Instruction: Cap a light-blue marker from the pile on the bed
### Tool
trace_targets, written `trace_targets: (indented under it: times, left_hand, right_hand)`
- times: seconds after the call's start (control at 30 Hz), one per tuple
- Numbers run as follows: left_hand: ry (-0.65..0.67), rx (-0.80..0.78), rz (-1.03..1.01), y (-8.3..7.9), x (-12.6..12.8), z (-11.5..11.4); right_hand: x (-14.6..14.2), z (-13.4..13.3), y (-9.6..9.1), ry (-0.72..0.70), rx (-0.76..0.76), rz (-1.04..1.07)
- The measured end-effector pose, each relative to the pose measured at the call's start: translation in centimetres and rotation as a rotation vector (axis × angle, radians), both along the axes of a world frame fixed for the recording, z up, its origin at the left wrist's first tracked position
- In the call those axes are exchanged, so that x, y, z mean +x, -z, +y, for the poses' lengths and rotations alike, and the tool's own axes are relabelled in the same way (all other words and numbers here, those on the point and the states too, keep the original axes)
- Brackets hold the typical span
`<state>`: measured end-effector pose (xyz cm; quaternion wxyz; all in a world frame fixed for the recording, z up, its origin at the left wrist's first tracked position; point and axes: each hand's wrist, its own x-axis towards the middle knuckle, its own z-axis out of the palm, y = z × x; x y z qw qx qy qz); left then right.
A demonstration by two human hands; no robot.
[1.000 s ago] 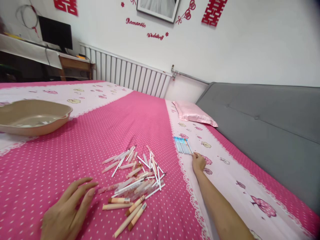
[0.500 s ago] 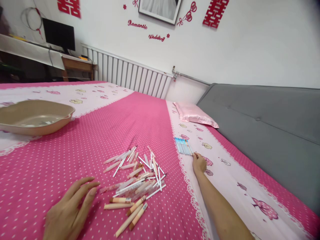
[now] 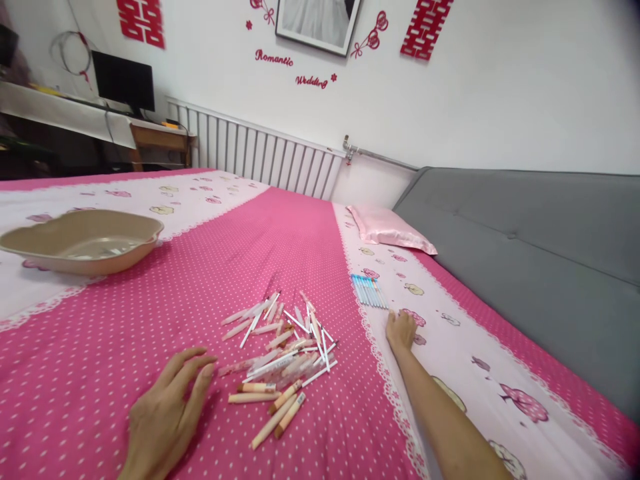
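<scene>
A loose heap of white and tan pens lies on the pink dotted bedspread. My left hand rests flat beside the heap, fingers spread, holding nothing. A neat row of blue-tipped pens lies further off on the pale flowered strip. My right hand sits just short of that row with its fingers curled down against the sheet; I cannot make out anything in them.
A beige heart-shaped basin stands at the left of the bed. A pink pillow lies by the grey padded headboard. A white radiator and a desk with a monitor line the wall.
My right hand has drawn back a little from the blue-tipped row, which stays in place. My left hand has shifted slightly toward the loose heap. The view has turned a bit.
</scene>
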<state>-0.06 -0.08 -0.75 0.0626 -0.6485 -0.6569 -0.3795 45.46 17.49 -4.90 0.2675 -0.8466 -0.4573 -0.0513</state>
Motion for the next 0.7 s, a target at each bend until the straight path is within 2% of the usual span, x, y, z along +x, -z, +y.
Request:
trace_targets:
  times: [0.2, 0.27, 0.37, 0.53, 0.7]
  left_hand:
    - [-0.136, -0.058, 0.028, -0.6, 0.3, -0.2]
    - [-0.124, -0.057, 0.086, -0.6, 0.3, -0.1]
    - [-0.145, -0.143, 0.185, 0.0, 0.1, 0.0]
    - [-0.118, -0.268, 0.278, 0.8, 0.0, -1.0]
    - [-0.083, -0.305, 0.276, 0.4, 0.1, -2.7]
  right_hand:
    - [-0.6, -4.6, 0.1, 0.062, -0.183, -0.017]
    - [-0.6, -6.6, -0.2, 0.089, -0.235, -0.009]
    - [0.0, -9.9, -0.7, 0.130, -0.290, 0.009]
    - [3.2, -15.8, -0.5, 0.226, -0.356, 0.014]
    - [6.7, -22.2, 0.6, 0.272, -0.341, 0.029]
